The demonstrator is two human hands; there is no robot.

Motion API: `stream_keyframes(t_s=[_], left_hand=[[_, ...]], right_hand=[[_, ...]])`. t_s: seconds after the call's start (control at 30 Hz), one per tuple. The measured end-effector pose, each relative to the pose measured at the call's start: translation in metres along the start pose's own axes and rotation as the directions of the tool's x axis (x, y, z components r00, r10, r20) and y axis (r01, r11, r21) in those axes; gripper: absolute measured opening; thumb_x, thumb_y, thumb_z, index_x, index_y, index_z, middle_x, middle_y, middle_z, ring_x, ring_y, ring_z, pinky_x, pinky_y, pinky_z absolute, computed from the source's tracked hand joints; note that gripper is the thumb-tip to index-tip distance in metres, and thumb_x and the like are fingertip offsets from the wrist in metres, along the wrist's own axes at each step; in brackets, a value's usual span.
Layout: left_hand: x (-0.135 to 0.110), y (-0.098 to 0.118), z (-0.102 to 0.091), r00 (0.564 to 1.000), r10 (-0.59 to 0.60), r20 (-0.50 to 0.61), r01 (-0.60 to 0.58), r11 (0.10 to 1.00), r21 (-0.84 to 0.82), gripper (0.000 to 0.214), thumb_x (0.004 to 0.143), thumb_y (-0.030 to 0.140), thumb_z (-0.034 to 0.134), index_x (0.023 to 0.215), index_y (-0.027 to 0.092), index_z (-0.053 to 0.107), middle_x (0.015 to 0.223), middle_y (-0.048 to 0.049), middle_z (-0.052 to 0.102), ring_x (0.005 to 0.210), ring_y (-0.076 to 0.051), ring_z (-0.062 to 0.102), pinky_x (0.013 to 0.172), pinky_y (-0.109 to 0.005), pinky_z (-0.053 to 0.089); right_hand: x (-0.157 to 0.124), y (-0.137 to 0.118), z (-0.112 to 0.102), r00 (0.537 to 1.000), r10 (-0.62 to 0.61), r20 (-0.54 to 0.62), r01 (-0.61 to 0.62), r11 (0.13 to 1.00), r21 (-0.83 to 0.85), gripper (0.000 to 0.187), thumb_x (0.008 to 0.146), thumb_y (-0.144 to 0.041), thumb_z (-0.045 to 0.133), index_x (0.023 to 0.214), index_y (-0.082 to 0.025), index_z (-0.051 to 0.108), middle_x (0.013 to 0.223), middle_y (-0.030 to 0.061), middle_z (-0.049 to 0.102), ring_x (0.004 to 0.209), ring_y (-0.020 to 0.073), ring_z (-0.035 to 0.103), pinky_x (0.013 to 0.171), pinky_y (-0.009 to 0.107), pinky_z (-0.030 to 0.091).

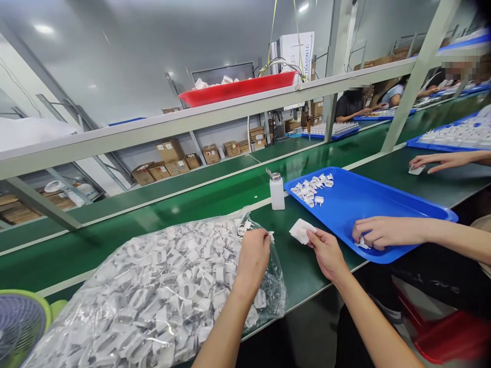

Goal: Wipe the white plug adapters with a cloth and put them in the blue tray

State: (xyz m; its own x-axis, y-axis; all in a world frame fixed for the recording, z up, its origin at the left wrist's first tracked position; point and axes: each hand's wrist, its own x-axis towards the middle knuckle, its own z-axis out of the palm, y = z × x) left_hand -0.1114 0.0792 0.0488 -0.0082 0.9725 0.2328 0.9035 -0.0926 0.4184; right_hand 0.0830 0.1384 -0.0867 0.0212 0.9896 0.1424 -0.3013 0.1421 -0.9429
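My left hand [253,255] is closed over the right end of a clear plastic bag [276,271] full of white plastic housings [180,276]. A small white plastic part [271,235] pokes out past its fingertips; most of it is hidden. In my right hand [326,251], a folded white wipe [302,230] is pinched between thumb and fingers. It is held above the green work surface [276,220], just left of the blue tray [368,188]. White parts with prongs [311,190] lie heaped in that tray's far left corner.
A white pump bottle [277,193] stands beside the tray. A co-worker's hand [374,231] reaches into the tray over a white part; their other hand [437,162] rests farther back. A red tray [238,91] sits on the shelf overhead. A fan [23,327] is at lower left.
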Motion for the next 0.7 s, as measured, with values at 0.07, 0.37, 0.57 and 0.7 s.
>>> stream_keyframes(t_s=[0.07, 0.37, 0.57, 0.7], left_hand=[[-0.009, 0.009, -0.007, 0.999, 0.01, -0.04, -0.016, 0.99, -0.14, 0.03, 0.099, 0.025, 0.05, 0.083, 0.023, 0.074, 0.081, -0.0008, 0.076, 0.075, -0.016, 0.068, 0.072, -0.026, 0.047], [-0.03, 0.023, 0.04, 0.978, -0.198, -0.062, 0.154, 0.894, -0.421, 0.023, 0.088, 0.025, 0.059, 0.073, 0.019, 0.075, 0.072, -0.008, 0.077, 0.068, -0.023, 0.071, 0.067, -0.032, 0.046], [-0.033, 0.022, 0.056, 0.98, -0.19, -0.065, 0.133, 0.856, -0.5, 0.021, 0.089, 0.033, 0.062, 0.086, 0.018, 0.075, 0.082, -0.0107, 0.077, 0.075, -0.025, 0.07, 0.072, -0.036, 0.051], [-0.057, 0.03, 0.033, 0.973, -0.226, 0.038, 0.134, 0.426, -0.894, 0.029, 0.081, 0.039, 0.078, 0.101, 0.019, 0.074, 0.09, -0.007, 0.076, 0.082, -0.019, 0.07, 0.071, -0.026, 0.055]], right_hand=[[0.0, -0.001, 0.001, 1.0, -0.003, -0.004, 0.003, 1.0, -0.002, 0.03, 0.098, -0.04, 0.064, 0.115, -0.016, 0.065, 0.107, 0.0048, 0.069, 0.087, 0.018, 0.068, 0.076, 0.036, 0.059], [0.001, -0.002, 0.005, 0.998, -0.03, -0.051, 0.029, 0.999, -0.023, 0.031, 0.099, -0.042, 0.062, 0.116, -0.016, 0.065, 0.106, 0.0049, 0.069, 0.086, 0.0177, 0.068, 0.075, 0.036, 0.059], [0.003, -0.006, 0.009, 0.996, -0.051, -0.078, 0.051, 0.999, -0.004, 0.031, 0.098, -0.041, 0.063, 0.116, -0.016, 0.065, 0.107, 0.0049, 0.069, 0.087, 0.0182, 0.068, 0.076, 0.036, 0.059], [0.003, -0.008, 0.01, 0.995, -0.053, -0.086, 0.053, 0.999, -0.005, 0.031, 0.099, -0.042, 0.063, 0.115, -0.016, 0.066, 0.107, 0.0045, 0.069, 0.086, 0.0183, 0.068, 0.076, 0.036, 0.059]])
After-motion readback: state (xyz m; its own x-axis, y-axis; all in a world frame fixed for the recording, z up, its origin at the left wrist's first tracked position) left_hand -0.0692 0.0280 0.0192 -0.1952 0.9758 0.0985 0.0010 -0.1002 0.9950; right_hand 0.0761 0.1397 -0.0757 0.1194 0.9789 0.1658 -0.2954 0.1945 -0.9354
